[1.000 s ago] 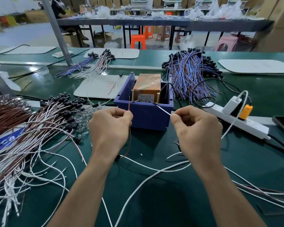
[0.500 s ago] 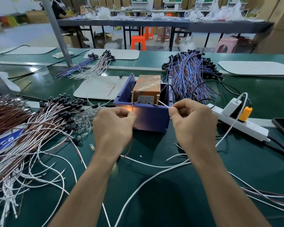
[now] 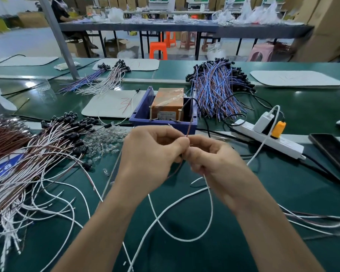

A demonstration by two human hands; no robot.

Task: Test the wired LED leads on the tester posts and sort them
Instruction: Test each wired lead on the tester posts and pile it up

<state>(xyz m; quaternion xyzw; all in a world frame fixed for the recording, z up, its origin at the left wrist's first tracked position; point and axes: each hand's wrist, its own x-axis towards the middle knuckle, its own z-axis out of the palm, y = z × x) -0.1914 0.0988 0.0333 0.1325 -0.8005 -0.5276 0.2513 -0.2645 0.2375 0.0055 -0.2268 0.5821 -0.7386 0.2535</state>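
At 6 o'clock of the blue tester box [image 3: 191, 125], left hand [image 3: 151, 160] and right hand [image 3: 214, 163] touch, both sets of fingers [image 3: 175, 143] pinching one brown-and-white lead [image 3: 212, 199].

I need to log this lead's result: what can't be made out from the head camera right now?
Head view: how the brown wire and white wire are gripped, hidden inside the left hand and right hand.
Head view: tester label print, too small to read.
Head view: left pile of leads, cut off by the left edge.
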